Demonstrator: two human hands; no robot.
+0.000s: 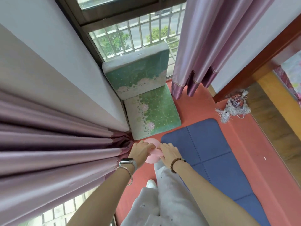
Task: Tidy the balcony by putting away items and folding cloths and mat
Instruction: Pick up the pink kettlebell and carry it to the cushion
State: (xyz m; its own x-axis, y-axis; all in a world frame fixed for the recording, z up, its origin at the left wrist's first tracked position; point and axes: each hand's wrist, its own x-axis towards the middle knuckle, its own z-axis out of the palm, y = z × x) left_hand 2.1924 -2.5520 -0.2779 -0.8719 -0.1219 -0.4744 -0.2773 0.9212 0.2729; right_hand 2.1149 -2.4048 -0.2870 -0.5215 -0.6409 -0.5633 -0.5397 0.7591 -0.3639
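Observation:
A small pink cloth (152, 158) is bunched between both my hands, low over the red floor near the curtain's hem. My left hand (140, 151) grips its left side with curled fingers. My right hand (168, 152) pinches its right side, fingers folded over the fabric. Much of the cloth is hidden under my hands. A blue creased mat (208, 149) lies flat on the floor to the right of my hands, running toward the bottom right.
A green floral floor chair (146, 101) stands against the window in the corner. Purple curtains hang at left (57, 144) and at top right (203, 46). A tasselled tieback (234, 109) lies on the floor at right. My white-trousered legs and shoe (151, 184) are below.

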